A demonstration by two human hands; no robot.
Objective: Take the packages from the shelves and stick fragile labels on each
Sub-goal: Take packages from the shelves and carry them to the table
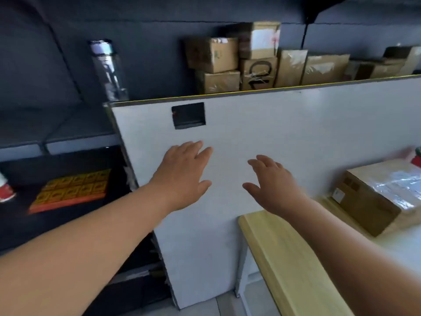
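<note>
Both hands were up and empty, left hand [182,172] and right hand [273,185] spread apart, fingers straight, in front of the white partition [296,133]. The packages [258,74] sat stacked on the shelf behind it. The risk was that pulling a lower box over that edge could tip the ones piled on top, and a wide left swing could clip the clear bottle [107,69]. The count: about eight boxes on the shelf, blurred at the right; one taped package [373,201] on the surface [284,258]; one bottle.
</note>
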